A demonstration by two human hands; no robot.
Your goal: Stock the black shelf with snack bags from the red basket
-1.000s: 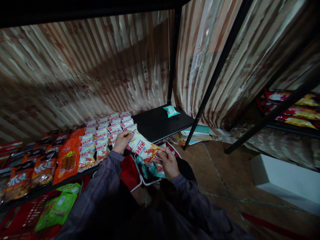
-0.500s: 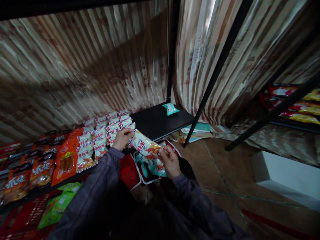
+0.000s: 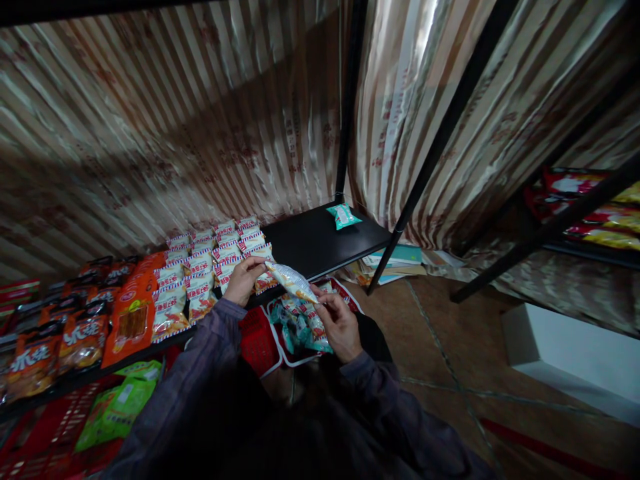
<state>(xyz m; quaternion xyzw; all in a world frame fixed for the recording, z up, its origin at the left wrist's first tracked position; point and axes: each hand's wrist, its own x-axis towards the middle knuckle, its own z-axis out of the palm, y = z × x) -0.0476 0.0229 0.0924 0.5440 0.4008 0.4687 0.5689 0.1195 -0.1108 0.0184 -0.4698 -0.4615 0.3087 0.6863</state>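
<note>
Between my two hands I hold a white and yellow snack bag point(image 3: 291, 280), tilted so that its edge faces me. My left hand point(image 3: 243, 279) pinches its upper left end, and my right hand point(image 3: 341, 325) pinches the lower right end. Below the bag stands a red basket point(image 3: 260, 340) with a white rim, holding turquoise snack bags point(image 3: 296, 328) and white ones. Rows of white snack bags point(image 3: 170, 310) with striped edges stand on the black shelf point(image 3: 313, 243), left of my left hand. One turquoise bag point(image 3: 343, 217) lies at the shelf's far corner.
Orange bags point(image 3: 131, 313) and dark noodle-like snack packs point(image 3: 83, 340) fill the shelf's left. A red basket point(image 3: 55, 427) with green bags point(image 3: 120, 403) is at lower left. Black posts point(image 3: 415, 173), papers point(image 3: 395, 260) and a white box point(image 3: 575, 353) stand at right.
The held snack bag has turned from its printed front facing me to a narrow, edge-on view. Both hands still grip its ends in about the same place.
</note>
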